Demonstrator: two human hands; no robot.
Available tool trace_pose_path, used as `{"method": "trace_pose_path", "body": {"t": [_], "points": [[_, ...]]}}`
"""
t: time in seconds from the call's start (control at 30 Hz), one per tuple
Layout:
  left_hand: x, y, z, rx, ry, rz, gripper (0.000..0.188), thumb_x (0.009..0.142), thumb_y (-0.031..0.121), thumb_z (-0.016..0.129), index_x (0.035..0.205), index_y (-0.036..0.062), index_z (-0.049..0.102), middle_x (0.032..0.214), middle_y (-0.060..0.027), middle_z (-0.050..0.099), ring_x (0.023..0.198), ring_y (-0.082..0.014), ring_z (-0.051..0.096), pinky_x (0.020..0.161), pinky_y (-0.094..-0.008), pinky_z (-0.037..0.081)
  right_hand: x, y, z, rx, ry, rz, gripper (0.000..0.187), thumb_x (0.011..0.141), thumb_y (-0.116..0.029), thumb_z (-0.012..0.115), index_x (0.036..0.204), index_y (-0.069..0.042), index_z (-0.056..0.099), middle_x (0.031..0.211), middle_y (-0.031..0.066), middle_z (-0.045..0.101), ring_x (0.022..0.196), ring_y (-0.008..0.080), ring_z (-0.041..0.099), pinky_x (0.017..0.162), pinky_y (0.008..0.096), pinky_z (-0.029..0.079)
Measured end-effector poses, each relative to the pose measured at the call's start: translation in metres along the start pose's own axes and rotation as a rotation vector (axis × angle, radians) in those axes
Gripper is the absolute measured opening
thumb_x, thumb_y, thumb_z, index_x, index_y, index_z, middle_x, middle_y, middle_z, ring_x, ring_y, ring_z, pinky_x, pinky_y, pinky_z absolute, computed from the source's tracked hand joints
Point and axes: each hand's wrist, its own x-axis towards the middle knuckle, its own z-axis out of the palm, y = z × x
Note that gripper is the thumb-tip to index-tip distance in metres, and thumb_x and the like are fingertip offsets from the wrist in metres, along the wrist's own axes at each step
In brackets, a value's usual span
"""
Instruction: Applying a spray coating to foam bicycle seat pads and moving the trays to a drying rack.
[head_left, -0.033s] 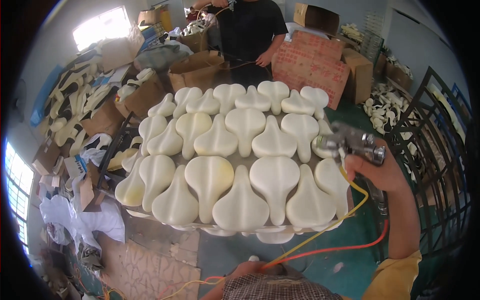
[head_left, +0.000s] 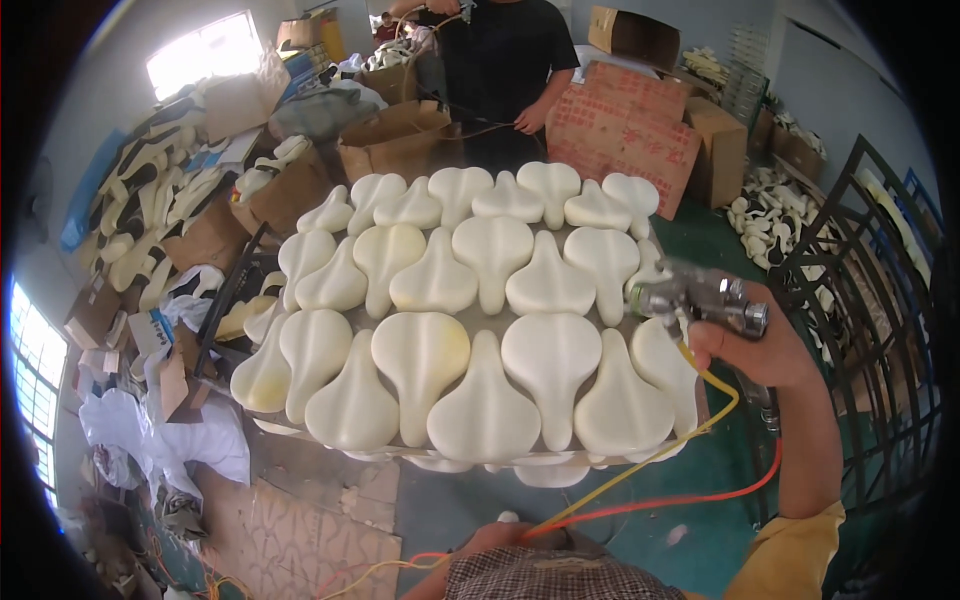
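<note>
My right hand [head_left: 758,348] is closed around a metal spray gun [head_left: 705,293], held above the right end of a tabletop. Its nozzle points left, toward the saddles there. A yellow hose [head_left: 640,460] and a red hose [head_left: 690,497] run from the gun down to my left hand [head_left: 495,537], low against my body. That hand appears closed around both hoses, though its fingers are mostly hidden. Rows of cream bicycle saddle pads [head_left: 552,365] cover the tabletop, their noses pointing alternately toward and away from me. Some pads carry yellowish patches.
Across the table stands a person in a black shirt [head_left: 505,70], holding a hose. Cardboard boxes [head_left: 395,140] and heaped saddles [head_left: 140,230] crowd the left. A black metal rack [head_left: 860,290] rises at right. Flattened cardboard [head_left: 310,530] lies on the floor.
The spray gun in my right hand has shifted very slightly lower and to the left. The saddle pads lie as before.
</note>
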Motion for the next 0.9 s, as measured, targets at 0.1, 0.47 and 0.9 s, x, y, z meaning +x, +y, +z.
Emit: {"method": "trace_pose_path", "body": {"t": [0.1, 0.47, 0.9], "points": [[-0.003, -0.005, -0.003, -0.035, 0.037, 0.024, 0.029, 0.084, 0.026, 0.054, 0.109, 0.0129, 0.058, 0.083, -0.0217, 0.063, 0.080, -0.0392, 0.062, 0.071, -0.0459, 0.048, 0.009, -0.002, 0.008, -0.051, -0.046, -0.047, 0.030, 0.084, -0.009, 0.063, 0.111, 0.001, 0.055, 0.073, 0.0012, 0.056, 0.060, 0.0054, 0.052, 0.056, 0.0217, 0.045], [-0.011, -0.001, -0.024, -0.022, 0.003, -0.079, 0.026, 0.084, 0.026, 0.055, 0.107, 0.0139, 0.059, 0.086, -0.0197, 0.063, 0.086, -0.0369, 0.061, 0.074, -0.0438, 0.047, 0.008, -0.009, 0.023, -0.035, -0.091, 0.056, 0.032, 0.085, -0.013, 0.063, 0.113, 0.000, 0.054, 0.078, -0.0006, 0.056, 0.059, 0.0059, 0.052, 0.057, 0.0217, 0.045], [-0.007, 0.012, -0.027, -0.037, -0.099, -0.056, 0.034, 0.086, 0.026, 0.054, 0.116, 0.0114, 0.056, 0.092, -0.0224, 0.063, 0.091, -0.0371, 0.060, 0.078, -0.0420, 0.046, -0.021, -0.003, 0.005, -0.123, 0.159, 0.144, 0.040, 0.083, -0.011, 0.064, 0.119, 0.000, 0.051, 0.077, 0.0007, 0.059, 0.059, 0.0057, 0.053, 0.055, 0.0224, 0.046]]}}
